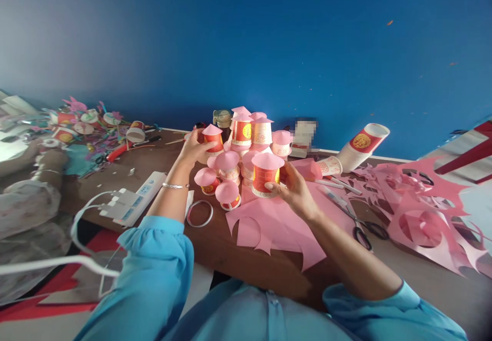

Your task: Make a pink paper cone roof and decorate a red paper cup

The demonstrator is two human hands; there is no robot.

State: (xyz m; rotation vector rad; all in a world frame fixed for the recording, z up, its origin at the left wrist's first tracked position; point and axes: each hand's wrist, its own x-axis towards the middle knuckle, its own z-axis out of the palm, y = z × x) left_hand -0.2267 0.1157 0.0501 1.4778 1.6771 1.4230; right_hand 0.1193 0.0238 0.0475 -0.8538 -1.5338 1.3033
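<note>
Upside-down paper cups with pink paper cone tops stand in a stacked cluster in the middle of the table. My right hand grips a red paper cup with a pink cone on it, at the front right of the cluster, thumb on its near side. At the cluster's left, my left hand has its fingers around another cone-topped red paper cup; its fingertips are partly hidden. Two cups stand highest at the back, one a red cup. Lower in front sits a small cone-topped cup.
Pink paper sheets and cut scraps cover the right side, with scissors among them. A leaning cup stack stands behind. Left are a tape roll, a power strip with cables, and a person's arm beside finished crafts.
</note>
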